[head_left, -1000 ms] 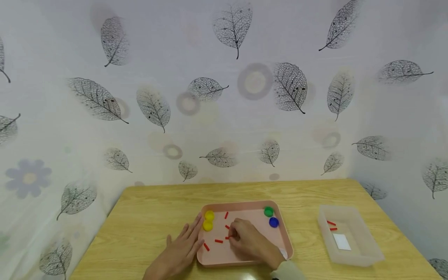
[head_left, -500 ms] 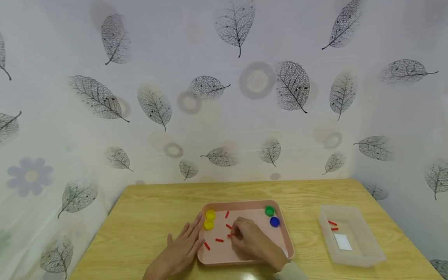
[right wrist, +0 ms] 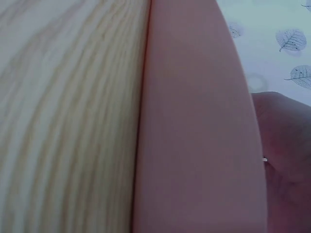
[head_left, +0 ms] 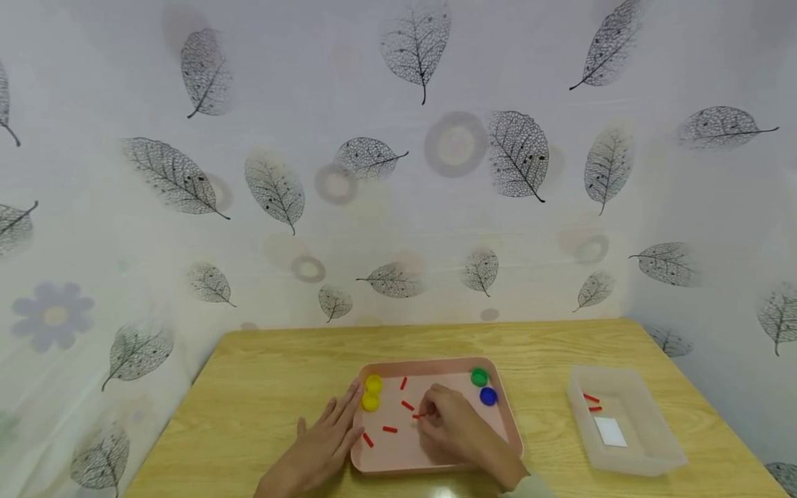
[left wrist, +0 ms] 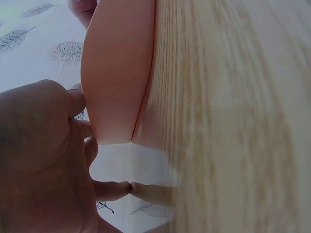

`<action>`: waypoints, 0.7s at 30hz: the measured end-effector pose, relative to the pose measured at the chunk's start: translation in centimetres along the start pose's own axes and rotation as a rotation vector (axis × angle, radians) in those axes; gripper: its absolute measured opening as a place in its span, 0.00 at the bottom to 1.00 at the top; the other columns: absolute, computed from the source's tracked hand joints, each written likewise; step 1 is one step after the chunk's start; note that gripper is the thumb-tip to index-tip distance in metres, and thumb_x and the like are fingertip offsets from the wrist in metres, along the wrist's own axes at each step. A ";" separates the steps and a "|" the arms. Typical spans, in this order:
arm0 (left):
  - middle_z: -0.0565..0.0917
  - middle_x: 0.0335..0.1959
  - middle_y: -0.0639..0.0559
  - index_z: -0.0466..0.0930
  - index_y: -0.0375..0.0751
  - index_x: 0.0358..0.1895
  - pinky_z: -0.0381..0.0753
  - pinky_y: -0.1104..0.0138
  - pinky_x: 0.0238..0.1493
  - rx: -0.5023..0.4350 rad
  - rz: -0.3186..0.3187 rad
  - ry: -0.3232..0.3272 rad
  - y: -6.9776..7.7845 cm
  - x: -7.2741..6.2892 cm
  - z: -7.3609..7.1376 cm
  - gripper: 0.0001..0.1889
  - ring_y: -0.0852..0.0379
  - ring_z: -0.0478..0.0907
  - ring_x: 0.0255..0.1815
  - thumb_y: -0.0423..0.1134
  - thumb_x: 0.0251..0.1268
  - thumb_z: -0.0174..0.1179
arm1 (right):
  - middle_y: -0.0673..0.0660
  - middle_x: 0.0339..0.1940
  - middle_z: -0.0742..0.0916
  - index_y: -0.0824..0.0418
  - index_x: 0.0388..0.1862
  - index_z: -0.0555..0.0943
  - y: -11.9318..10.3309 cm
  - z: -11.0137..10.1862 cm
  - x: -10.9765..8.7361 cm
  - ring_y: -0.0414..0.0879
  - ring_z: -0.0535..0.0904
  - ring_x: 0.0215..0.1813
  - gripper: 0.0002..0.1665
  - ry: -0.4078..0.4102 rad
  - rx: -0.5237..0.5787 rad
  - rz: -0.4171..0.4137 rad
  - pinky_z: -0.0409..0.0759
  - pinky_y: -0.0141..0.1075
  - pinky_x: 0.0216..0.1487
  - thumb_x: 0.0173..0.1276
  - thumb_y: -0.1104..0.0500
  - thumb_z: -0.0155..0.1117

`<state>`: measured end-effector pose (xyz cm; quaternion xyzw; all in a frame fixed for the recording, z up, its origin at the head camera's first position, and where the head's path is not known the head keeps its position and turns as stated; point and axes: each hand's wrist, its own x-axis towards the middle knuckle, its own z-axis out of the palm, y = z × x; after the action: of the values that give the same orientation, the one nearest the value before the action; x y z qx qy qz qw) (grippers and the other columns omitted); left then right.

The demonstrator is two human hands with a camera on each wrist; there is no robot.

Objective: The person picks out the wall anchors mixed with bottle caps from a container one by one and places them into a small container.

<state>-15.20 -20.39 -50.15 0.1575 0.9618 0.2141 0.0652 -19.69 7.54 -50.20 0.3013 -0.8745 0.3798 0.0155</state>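
A pink tray (head_left: 429, 467) lies on the wooden table. My left hand (head_left: 320, 443) has its fingers extended along the tray's left rim; in the left wrist view, its fingers (left wrist: 77, 102) touch the tray wall. Inside the tray, my right hand (head_left: 451, 422) pinches a short red stick (head_left: 417, 416), whose left end sticks out from the fingertips. Several like sticks lie loose around it, including one red stick (head_left: 389, 429) to the left. In the right wrist view, the tray wall (right wrist: 199, 121) covers most of the right hand (right wrist: 286, 150).
Two yellow round caps (head_left: 371, 392) sit in the tray's upper left. A green cap (head_left: 479, 377) and a blue cap (head_left: 488, 396) are at its upper right. Farther right stands a translucent bin (head_left: 644, 465) with two red sticks (head_left: 591, 398) and a white card (head_left: 611, 431).
The right hand has shifted slightly right, drawing the pinched red stick away from the loose one above it. The left hand stays on the tray's rim.
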 end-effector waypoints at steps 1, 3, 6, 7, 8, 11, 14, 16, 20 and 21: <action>0.45 0.85 0.60 0.44 0.56 0.85 0.43 0.16 0.58 -0.002 0.000 -0.002 0.0 0.0 0.0 0.34 0.35 0.55 0.80 0.61 0.84 0.35 | 0.44 0.31 0.78 0.56 0.32 0.81 0.1 -0.1 -0.1 0.34 0.73 0.35 0.08 0.009 -0.002 -0.005 0.78 0.29 0.36 0.64 0.67 0.72; 0.45 0.85 0.61 0.44 0.57 0.85 0.43 0.16 0.58 -0.006 -0.001 -0.006 0.1 0.0 0.0 0.34 0.35 0.55 0.80 0.62 0.84 0.35 | 0.44 0.32 0.79 0.56 0.33 0.80 0.1 -0.4 -0.4 0.35 0.73 0.35 0.09 0.016 -0.004 0.002 0.78 0.29 0.37 0.65 0.66 0.72; 0.46 0.85 0.60 0.45 0.56 0.85 0.44 0.16 0.58 -0.006 0.003 0.002 0.2 0.0 -0.1 0.34 0.35 0.55 0.80 0.61 0.84 0.35 | 0.44 0.32 0.80 0.55 0.34 0.80 0.1 -0.9 -0.6 0.35 0.74 0.36 0.08 0.028 -0.019 0.010 0.79 0.30 0.38 0.65 0.66 0.71; 0.47 0.85 0.59 0.46 0.56 0.85 0.45 0.16 0.58 -0.005 0.005 0.007 0.2 -0.1 -0.1 0.34 0.35 0.56 0.80 0.61 0.84 0.36 | 0.44 0.33 0.80 0.55 0.34 0.80 0.1 -1.1 -0.7 0.35 0.75 0.36 0.08 0.032 -0.025 0.010 0.80 0.30 0.39 0.65 0.66 0.71; 0.47 0.85 0.59 0.46 0.55 0.85 0.45 0.16 0.58 -0.006 0.004 0.010 0.3 -0.1 -0.2 0.34 0.35 0.56 0.80 0.61 0.84 0.36 | 0.45 0.33 0.81 0.56 0.35 0.80 0.0 -1.3 -0.7 0.35 0.75 0.37 0.08 0.035 -0.024 0.008 0.80 0.31 0.39 0.65 0.67 0.71; 0.48 0.85 0.59 0.47 0.55 0.85 0.45 0.16 0.58 -0.006 0.002 0.015 0.3 -0.3 -0.2 0.33 0.35 0.56 0.80 0.60 0.84 0.37 | 0.47 0.34 0.82 0.57 0.35 0.80 -0.1 -2.0 -0.8 0.37 0.76 0.37 0.08 0.055 -0.022 -0.003 0.80 0.31 0.40 0.65 0.67 0.70; 0.46 0.85 0.60 0.46 0.56 0.85 0.43 0.16 0.58 -0.015 -0.011 0.002 0.2 -0.3 -0.2 0.34 0.36 0.55 0.80 0.61 0.84 0.37 | 0.45 0.33 0.81 0.56 0.35 0.80 0.1 -2.5 -1.1 0.37 0.75 0.37 0.09 0.089 -0.023 -0.007 0.79 0.30 0.39 0.64 0.68 0.70; 0.46 0.85 0.61 0.45 0.57 0.85 0.42 0.16 0.58 -0.020 -0.014 -0.002 0.1 -0.3 -0.2 0.34 0.36 0.55 0.80 0.61 0.84 0.37 | 0.44 0.32 0.81 0.55 0.33 0.80 0.6 -2.8 -1.3 0.36 0.75 0.35 0.10 0.136 -0.055 -0.043 0.78 0.29 0.37 0.62 0.69 0.72; 0.45 0.85 0.61 0.44 0.57 0.85 0.41 0.15 0.57 -0.022 -0.011 -0.007 0.1 -0.1 -0.1 0.34 0.35 0.55 0.80 0.62 0.83 0.36 | 0.45 0.28 0.80 0.58 0.31 0.80 1.7 -3.3 -1.7 0.36 0.74 0.30 0.14 0.252 -0.116 -0.168 0.76 0.27 0.31 0.55 0.73 0.74; 0.45 0.85 0.61 0.44 0.58 0.85 0.41 0.15 0.57 -0.021 -0.011 -0.010 0.1 -0.1 -0.1 0.34 0.35 0.55 0.80 0.62 0.83 0.36 | 0.45 0.28 0.80 0.58 0.30 0.80 1.9 -3.4 -1.8 0.37 0.74 0.30 0.14 0.271 -0.114 -0.187 0.76 0.26 0.30 0.54 0.74 0.74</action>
<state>-15.11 -20.34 -50.04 0.1529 0.9600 0.2229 0.0730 -19.96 11.74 -49.48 0.3261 -0.8527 0.3636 0.1854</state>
